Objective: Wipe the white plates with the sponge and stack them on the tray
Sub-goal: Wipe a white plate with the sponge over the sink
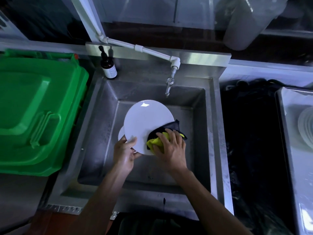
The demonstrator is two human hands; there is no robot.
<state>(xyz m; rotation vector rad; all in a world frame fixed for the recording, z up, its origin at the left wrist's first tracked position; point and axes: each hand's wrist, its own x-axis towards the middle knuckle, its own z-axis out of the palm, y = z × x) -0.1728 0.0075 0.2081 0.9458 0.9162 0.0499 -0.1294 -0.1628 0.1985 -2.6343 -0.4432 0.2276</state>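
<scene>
A white plate (145,121) is held tilted over the steel sink (199,126). My left hand (126,153) grips its lower left rim, thumb on the face. Behind that rim the edge of a second white plate (120,134) shows. My right hand (171,150) presses a yellow and black sponge cloth (158,141) against the plate's lower right edge, fingers curled over it. A stack of white plates (306,128) sits on the metal tray (286,119) at the far right.
A tap (169,86) hangs over the sink's back wall, fed by a white pipe (142,48). A brown pump bottle (108,67) stands at the sink's back left corner. A green bin lid (37,112) lies left. A dark gap (250,133) separates sink and tray.
</scene>
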